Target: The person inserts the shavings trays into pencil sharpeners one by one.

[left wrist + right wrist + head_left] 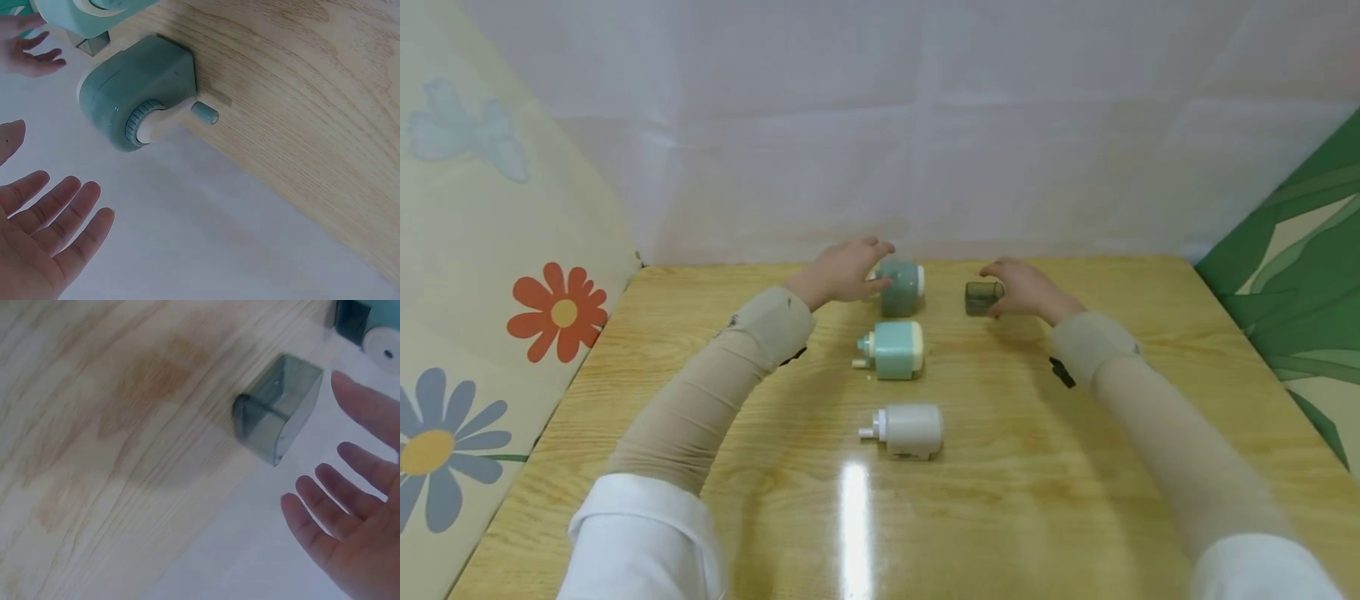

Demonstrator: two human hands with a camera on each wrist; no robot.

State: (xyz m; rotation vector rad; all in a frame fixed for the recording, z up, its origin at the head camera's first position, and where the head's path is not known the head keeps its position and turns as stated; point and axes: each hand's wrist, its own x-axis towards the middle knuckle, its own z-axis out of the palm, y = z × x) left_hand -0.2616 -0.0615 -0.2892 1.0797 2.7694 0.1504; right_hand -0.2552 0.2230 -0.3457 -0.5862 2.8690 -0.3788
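A dark green crank pencil sharpener (901,287) lies near the table's back edge; its white crank with a green knob (205,112) shows in the left wrist view. My left hand (850,271) is beside it, fingers spread and relaxed; in the left wrist view the hand (53,237) is apart from the sharpener (144,81). To the right sits a clear dark shavings drawer (278,409), separate from any sharpener. Around its right side, my right hand (1026,290) has thumb and fingers parted; the right wrist view shows a gap between the hand (356,519) and the drawer.
Nearer me stand a teal and cream sharpener (895,350) and a beige-grey one (913,429), in a column on the wooden table (1037,500). White cloth (925,167) hangs behind the table. Patterned panels (475,250) flank both sides.
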